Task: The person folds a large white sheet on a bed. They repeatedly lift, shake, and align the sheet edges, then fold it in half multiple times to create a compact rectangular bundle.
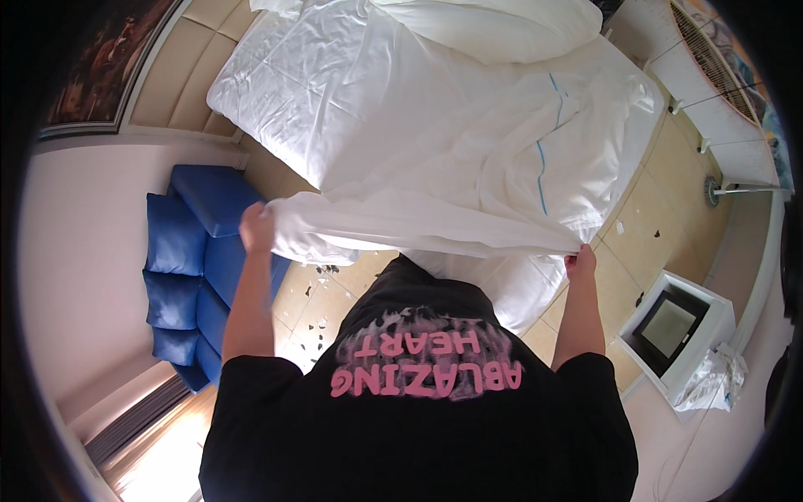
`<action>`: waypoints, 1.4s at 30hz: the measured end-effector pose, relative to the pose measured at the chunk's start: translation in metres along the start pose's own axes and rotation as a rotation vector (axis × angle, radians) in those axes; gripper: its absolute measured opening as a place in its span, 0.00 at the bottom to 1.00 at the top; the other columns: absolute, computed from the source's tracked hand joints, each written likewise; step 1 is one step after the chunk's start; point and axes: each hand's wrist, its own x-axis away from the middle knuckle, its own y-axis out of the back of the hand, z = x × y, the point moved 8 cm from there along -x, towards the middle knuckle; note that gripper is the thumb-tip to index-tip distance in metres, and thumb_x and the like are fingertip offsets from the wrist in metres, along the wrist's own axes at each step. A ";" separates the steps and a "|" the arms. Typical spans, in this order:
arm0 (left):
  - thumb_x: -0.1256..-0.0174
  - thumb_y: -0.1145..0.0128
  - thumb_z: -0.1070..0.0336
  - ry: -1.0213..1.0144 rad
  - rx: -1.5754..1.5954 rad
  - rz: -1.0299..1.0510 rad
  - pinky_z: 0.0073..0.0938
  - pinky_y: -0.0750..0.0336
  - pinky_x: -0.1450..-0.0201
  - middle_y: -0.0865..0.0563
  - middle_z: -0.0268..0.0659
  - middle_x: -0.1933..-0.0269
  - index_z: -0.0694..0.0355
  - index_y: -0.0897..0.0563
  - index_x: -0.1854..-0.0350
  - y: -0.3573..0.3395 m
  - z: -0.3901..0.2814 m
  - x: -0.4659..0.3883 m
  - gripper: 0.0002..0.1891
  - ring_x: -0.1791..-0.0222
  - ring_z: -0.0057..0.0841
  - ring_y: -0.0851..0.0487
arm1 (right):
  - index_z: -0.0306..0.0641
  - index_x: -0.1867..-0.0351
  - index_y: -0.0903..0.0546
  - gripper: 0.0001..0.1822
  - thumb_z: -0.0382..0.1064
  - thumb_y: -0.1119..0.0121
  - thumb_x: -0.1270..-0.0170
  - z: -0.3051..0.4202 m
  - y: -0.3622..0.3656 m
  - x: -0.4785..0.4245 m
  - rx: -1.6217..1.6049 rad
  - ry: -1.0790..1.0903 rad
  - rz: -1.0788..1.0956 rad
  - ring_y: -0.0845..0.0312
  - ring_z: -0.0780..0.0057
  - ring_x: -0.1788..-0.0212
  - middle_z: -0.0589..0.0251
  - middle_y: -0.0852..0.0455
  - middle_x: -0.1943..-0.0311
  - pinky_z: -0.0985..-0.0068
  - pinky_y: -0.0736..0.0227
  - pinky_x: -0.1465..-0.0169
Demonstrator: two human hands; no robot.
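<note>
A white bed cover [401, 221] is stretched between my two hands above the near side of the bed. My left hand [257, 227], slightly blurred, grips its left end close to the blue sofa. On the other side, my right hand [582, 262] is closed around the right end of the same edge. Beyond them the cloth spreads in loose folds over the white bed [276, 94], with a blue line [541, 176] running across its right part. White bedding also hangs low at the mattress's near right corner, partly behind my body.
The blue sofa [229, 263] with cushions stands on the left. Dark and white scraps [317, 326] litter the tiled floor [652, 194]. At the right are a white cabinet [677, 332], a plastic bag [712, 379] and a brush [711, 191]. A bulky white duvet or pillow [502, 31] lies on the bed's far side.
</note>
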 end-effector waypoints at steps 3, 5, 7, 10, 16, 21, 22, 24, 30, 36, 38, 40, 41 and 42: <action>0.50 0.38 0.64 -0.259 0.276 0.068 0.36 0.27 0.56 0.18 0.45 0.64 0.62 0.20 0.68 -0.047 -0.085 -0.018 0.09 0.61 0.44 0.20 | 0.36 0.62 0.27 0.09 0.37 0.57 0.37 0.009 0.003 0.014 -0.173 0.030 -0.067 0.23 0.68 0.72 0.56 0.20 0.67 0.76 0.26 0.74; 0.51 0.40 0.66 -0.119 0.316 -0.009 0.35 0.27 0.57 0.18 0.44 0.64 0.63 0.20 0.69 -0.067 -0.092 -0.042 0.08 0.62 0.43 0.20 | 0.35 0.62 0.27 0.09 0.36 0.57 0.38 0.020 0.031 -0.008 -0.385 0.100 -0.095 0.23 0.68 0.71 0.56 0.20 0.67 0.76 0.25 0.72; 0.53 0.42 0.69 0.262 0.436 0.011 0.37 0.27 0.58 0.20 0.48 0.67 0.64 0.22 0.71 -0.084 -0.055 -0.072 0.07 0.63 0.46 0.21 | 0.35 0.62 0.27 0.08 0.34 0.57 0.39 0.025 0.087 -0.015 -0.461 0.085 -0.336 0.22 0.67 0.70 0.56 0.20 0.67 0.76 0.24 0.71; 0.50 0.44 0.68 -0.150 0.130 0.145 0.41 0.28 0.59 0.21 0.50 0.67 0.66 0.23 0.71 -0.109 -0.056 -0.102 0.07 0.63 0.48 0.22 | 0.34 0.60 0.26 0.09 0.32 0.56 0.40 0.022 0.117 -0.049 -0.431 -0.012 -0.217 0.20 0.66 0.67 0.55 0.20 0.65 0.77 0.23 0.69; 0.50 0.44 0.65 0.107 0.157 0.137 0.42 0.28 0.61 0.21 0.52 0.67 0.65 0.22 0.71 -0.190 -0.065 -0.123 0.08 0.63 0.51 0.22 | 0.29 0.58 0.27 0.12 0.28 0.61 0.38 -0.005 0.126 -0.087 -0.445 0.037 -0.395 0.18 0.62 0.60 0.54 0.19 0.61 0.72 0.17 0.63; 0.51 0.43 0.65 0.344 0.386 0.164 0.32 0.30 0.69 0.22 0.40 0.77 0.62 0.23 0.74 -0.289 -0.078 -0.139 0.07 0.76 0.32 0.26 | 0.30 0.53 0.29 0.13 0.31 0.59 0.36 -0.012 0.127 -0.114 -0.485 0.127 -0.348 0.20 0.57 0.55 0.52 0.20 0.57 0.63 0.19 0.54; 0.51 0.42 0.64 0.350 0.415 0.137 0.29 0.31 0.71 0.23 0.36 0.78 0.61 0.23 0.75 -0.301 -0.082 -0.142 0.07 0.78 0.26 0.28 | 0.30 0.51 0.29 0.13 0.33 0.57 0.35 -0.017 0.126 -0.116 -0.483 0.142 -0.326 0.20 0.55 0.53 0.52 0.20 0.55 0.60 0.20 0.53; 0.52 0.41 0.65 0.388 0.486 0.184 0.28 0.31 0.72 0.23 0.35 0.79 0.61 0.23 0.74 -0.317 -0.094 -0.145 0.06 0.79 0.24 0.29 | 0.32 0.50 0.29 0.17 0.35 0.49 0.41 -0.021 0.113 -0.094 -0.163 0.251 -0.629 0.23 0.55 0.52 0.53 0.21 0.55 0.58 0.24 0.51; 0.52 0.41 0.66 0.425 0.490 0.255 0.25 0.32 0.72 0.23 0.33 0.80 0.61 0.22 0.74 -0.314 -0.102 -0.154 0.06 0.79 0.22 0.29 | 0.36 0.53 0.25 0.25 0.31 0.36 0.58 -0.002 -0.188 0.063 0.982 1.310 -0.218 0.31 0.56 0.47 0.55 0.24 0.54 0.60 0.39 0.42; 0.53 0.38 0.70 0.485 0.704 0.254 0.23 0.33 0.75 0.24 0.29 0.78 0.61 0.23 0.73 -0.347 -0.087 -0.156 0.06 0.77 0.18 0.29 | 0.46 0.52 0.25 0.23 0.39 0.35 0.53 -0.095 -0.364 0.108 1.429 1.306 0.451 0.29 0.62 0.51 0.62 0.24 0.55 0.64 0.34 0.49; 0.53 0.39 0.70 0.594 0.786 0.225 0.23 0.32 0.74 0.24 0.31 0.76 0.61 0.23 0.70 -0.348 -0.091 -0.152 0.07 0.76 0.19 0.28 | 0.46 0.57 0.23 0.18 0.35 0.37 0.53 -0.115 -0.373 0.089 1.502 1.383 0.394 0.27 0.64 0.56 0.64 0.23 0.62 0.65 0.32 0.54; 0.52 0.39 0.71 0.692 0.854 0.221 0.24 0.31 0.73 0.22 0.33 0.72 0.62 0.23 0.66 -0.352 -0.088 -0.146 0.10 0.74 0.21 0.27 | 0.45 0.61 0.21 0.13 0.35 0.38 0.51 -0.118 -0.366 0.080 1.449 1.374 0.385 0.26 0.66 0.59 0.66 0.22 0.66 0.66 0.32 0.57; 0.53 0.40 0.71 0.707 0.874 0.204 0.24 0.31 0.73 0.23 0.33 0.73 0.62 0.23 0.67 -0.349 -0.086 -0.145 0.09 0.75 0.21 0.28 | 0.45 0.64 0.20 0.10 0.34 0.39 0.50 -0.121 -0.362 0.076 1.422 1.368 0.378 0.25 0.67 0.61 0.66 0.22 0.67 0.67 0.31 0.58; 0.53 0.41 0.71 0.725 0.899 0.188 0.25 0.32 0.73 0.23 0.33 0.74 0.62 0.23 0.68 -0.346 -0.088 -0.144 0.09 0.76 0.21 0.29 | 0.45 0.66 0.20 0.08 0.34 0.39 0.50 -0.117 -0.362 0.085 1.375 1.419 0.403 0.25 0.67 0.62 0.67 0.22 0.68 0.68 0.31 0.58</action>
